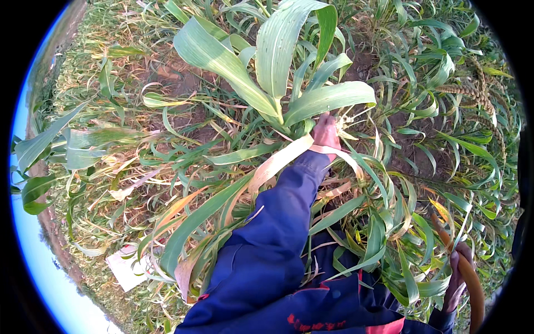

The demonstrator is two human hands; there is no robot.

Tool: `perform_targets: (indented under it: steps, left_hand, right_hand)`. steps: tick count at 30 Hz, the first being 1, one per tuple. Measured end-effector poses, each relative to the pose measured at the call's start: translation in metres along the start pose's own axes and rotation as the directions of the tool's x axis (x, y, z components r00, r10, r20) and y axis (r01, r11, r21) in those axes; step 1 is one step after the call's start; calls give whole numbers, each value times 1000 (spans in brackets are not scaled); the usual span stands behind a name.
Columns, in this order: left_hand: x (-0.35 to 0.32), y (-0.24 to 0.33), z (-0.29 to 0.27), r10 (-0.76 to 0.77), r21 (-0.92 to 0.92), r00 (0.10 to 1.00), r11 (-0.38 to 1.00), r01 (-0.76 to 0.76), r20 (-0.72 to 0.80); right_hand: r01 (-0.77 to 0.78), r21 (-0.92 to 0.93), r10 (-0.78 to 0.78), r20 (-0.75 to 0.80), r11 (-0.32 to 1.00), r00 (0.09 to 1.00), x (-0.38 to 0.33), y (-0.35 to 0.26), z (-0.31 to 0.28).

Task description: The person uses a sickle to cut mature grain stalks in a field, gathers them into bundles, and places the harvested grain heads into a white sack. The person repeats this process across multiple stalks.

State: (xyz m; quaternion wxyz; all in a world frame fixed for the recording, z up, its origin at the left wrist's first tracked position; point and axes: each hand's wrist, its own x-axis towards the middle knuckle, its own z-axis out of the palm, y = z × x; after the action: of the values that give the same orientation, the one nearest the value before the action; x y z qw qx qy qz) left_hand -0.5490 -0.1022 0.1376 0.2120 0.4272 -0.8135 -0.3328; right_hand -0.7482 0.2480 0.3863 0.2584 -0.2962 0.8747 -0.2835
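My left arm, in a dark blue sleeve, reaches forward to a tall, broad-leaved plant like maize (278, 114). My left hand (326, 133) is closed at its stalk, just below the upper leaves; leaves partly cover the fingers. A small pale tassel (347, 123) shows beside that hand. Long green and dried leaves (283, 161) drape over the wrist and forearm. At the lower right, my right hand (459, 270) is wrapped round a curved brown wooden handle (471, 284). The handle runs up among the leaves, and I cannot make out a blade.
Dense green and yellowing plants surround me, with bare brown soil (414, 153) between them. Drooping brown seed heads (481, 100) hang at the right. A pale, flat sheet-like thing (125, 268) lies at the lower left. Tall leaves (47, 145) stand at the left, before the field's edge.
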Motion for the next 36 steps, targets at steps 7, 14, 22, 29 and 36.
perform_targets:
  steps: [7,14,22,29,36]
  left_hand:
    - [82,-76,-76,-176,144,931,962,232,-321]
    - [-2,-206,-156,-689,272,675,618,737,-263]
    - [-151,-304,-151,-903,-761,425,320,564,-66]
    - [-47,-206,-144,-592,-781,806,496,380,16]
    - [74,95,-92,19,-203,999,979,-12,36]
  right_hand:
    - [16,18,-14,-109,1000,994,-17,17,0]
    - [-163,286,200,-107,944,974,-19,1,19]
    - [-183,522,361,-263,833,895,24,-21,29]
    - [-30,500,251,-381,866,890,31,-1,-4]
    - [131,414,161,-599,901,784,13,27,-40]
